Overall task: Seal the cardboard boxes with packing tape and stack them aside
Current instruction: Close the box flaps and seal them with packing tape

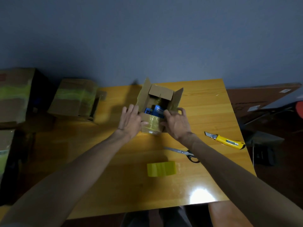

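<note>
The box (161,93) opens upward, its long axis running away from the person. The left hand (131,119) presses flat against it; the right hand (176,124) grips its rim.

Two bare forearms reach forward from the lower corners of the view and draw together toward the middle. The left forearm (73,163) comes in from the lower left, the right forearm (229,166) from the lower right, both nearly straight. The left hand (131,119) is flat, its fingers (129,109) straight and slightly spread, pointing away from the body. Its palm faces inward against the left side of a cardboard box (161,93), with the thumb lying across the near face. The right hand (176,124) mirrors it on the other side, but its fingers (182,111) curl over the box's near right edge, gripping it, with the thumb hooked onto the rim.
</note>
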